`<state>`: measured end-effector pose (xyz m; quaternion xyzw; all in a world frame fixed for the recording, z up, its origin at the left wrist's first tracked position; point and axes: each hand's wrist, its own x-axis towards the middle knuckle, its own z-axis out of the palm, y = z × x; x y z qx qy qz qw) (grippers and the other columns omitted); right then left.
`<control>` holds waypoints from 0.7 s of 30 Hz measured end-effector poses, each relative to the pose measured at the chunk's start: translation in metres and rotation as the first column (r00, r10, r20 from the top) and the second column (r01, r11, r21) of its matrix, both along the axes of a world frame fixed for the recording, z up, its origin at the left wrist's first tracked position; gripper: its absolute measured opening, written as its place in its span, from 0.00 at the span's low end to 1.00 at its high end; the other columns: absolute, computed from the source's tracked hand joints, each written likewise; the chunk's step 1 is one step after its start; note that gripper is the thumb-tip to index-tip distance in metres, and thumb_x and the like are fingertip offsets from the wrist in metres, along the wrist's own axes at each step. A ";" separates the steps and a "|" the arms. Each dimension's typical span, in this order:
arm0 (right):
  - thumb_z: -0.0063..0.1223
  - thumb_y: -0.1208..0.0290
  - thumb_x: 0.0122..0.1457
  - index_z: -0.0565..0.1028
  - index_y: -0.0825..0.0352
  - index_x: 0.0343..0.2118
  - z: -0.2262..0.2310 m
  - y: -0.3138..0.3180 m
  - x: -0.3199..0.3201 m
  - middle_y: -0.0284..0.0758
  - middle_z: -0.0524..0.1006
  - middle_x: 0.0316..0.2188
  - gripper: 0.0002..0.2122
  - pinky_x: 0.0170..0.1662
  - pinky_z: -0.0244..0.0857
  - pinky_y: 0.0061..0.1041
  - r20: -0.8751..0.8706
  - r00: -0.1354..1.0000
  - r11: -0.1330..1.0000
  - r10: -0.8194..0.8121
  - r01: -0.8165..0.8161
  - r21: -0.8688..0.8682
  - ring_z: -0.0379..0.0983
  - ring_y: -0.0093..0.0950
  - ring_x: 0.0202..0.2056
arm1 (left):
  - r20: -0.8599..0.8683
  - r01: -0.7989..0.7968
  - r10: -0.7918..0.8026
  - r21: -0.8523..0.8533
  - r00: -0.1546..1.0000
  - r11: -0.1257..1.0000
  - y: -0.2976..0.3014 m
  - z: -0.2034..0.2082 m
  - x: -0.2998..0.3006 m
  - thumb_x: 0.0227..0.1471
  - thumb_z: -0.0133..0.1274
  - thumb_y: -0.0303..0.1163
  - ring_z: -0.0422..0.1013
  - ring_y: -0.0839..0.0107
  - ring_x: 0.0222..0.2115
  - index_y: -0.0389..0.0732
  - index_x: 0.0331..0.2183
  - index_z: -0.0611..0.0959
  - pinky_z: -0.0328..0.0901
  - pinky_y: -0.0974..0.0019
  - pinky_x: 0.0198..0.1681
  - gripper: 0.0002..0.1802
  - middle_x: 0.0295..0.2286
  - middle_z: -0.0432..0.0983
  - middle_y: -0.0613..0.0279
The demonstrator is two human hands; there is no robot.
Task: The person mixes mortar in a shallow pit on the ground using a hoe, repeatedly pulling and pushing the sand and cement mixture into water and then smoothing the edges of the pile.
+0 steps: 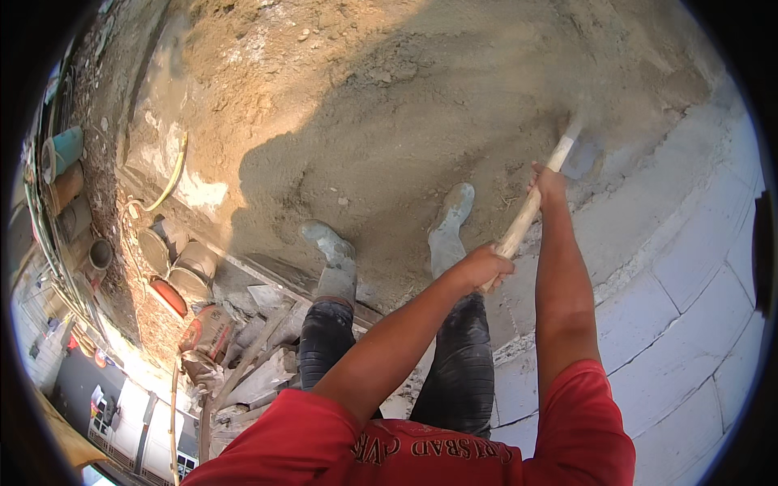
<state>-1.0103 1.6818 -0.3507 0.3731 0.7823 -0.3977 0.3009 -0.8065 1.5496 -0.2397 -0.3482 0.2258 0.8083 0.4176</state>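
Both my hands are closed round a long pale wooden tool handle point(525, 220), which slants up and to the right. My left hand point(484, 267) grips it near its butt end, in front of my right leg. Farther up, my right hand point(549, 183) wraps round the shaft. The handle's far end reaches the wet grey-brown sand or mortar point(454, 105). There the tool's head is blurred and partly buried, so its kind cannot be made out.
My mud-coated boots point(332, 249) stand at the mix's near edge. A pale block wall point(648, 324) curves along the right. Buckets point(194, 267), a torn sack point(209, 330) and broken boards point(259, 356) lie at left. A yellowish hose point(172, 180) crosses the left edge.
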 end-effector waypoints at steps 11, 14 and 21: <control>0.49 0.77 0.59 0.65 0.67 0.26 -0.018 -0.318 0.272 0.32 0.66 0.18 0.06 0.17 0.65 0.28 0.249 0.921 0.877 -0.298 0.367 -0.309 0.64 0.25 0.15 | 0.167 0.241 -0.191 -0.369 0.967 0.898 -0.306 0.041 0.222 0.46 0.58 0.31 0.64 0.77 0.14 0.36 0.38 0.75 0.60 0.68 0.15 0.17 0.18 0.68 0.67; 0.48 0.79 0.58 0.65 0.70 0.30 -0.005 -0.368 0.302 0.34 0.67 0.20 0.04 0.18 0.65 0.30 0.395 0.838 0.761 -0.377 0.524 -0.383 0.64 0.26 0.15 | 0.176 0.362 -0.317 -0.450 0.932 0.816 -0.378 0.084 0.235 0.47 0.58 0.33 0.65 0.76 0.16 0.36 0.43 0.77 0.63 0.67 0.16 0.20 0.19 0.69 0.67; 0.49 0.75 0.61 0.65 0.65 0.31 0.167 -0.499 0.409 0.31 0.65 0.23 0.05 0.24 0.66 0.31 0.560 0.753 0.501 -0.346 0.653 -0.568 0.64 0.25 0.22 | 0.403 0.625 -0.477 -0.499 0.781 0.600 -0.487 0.279 0.293 0.44 0.59 0.26 0.70 0.77 0.20 0.36 0.47 0.77 0.66 0.70 0.21 0.25 0.23 0.73 0.66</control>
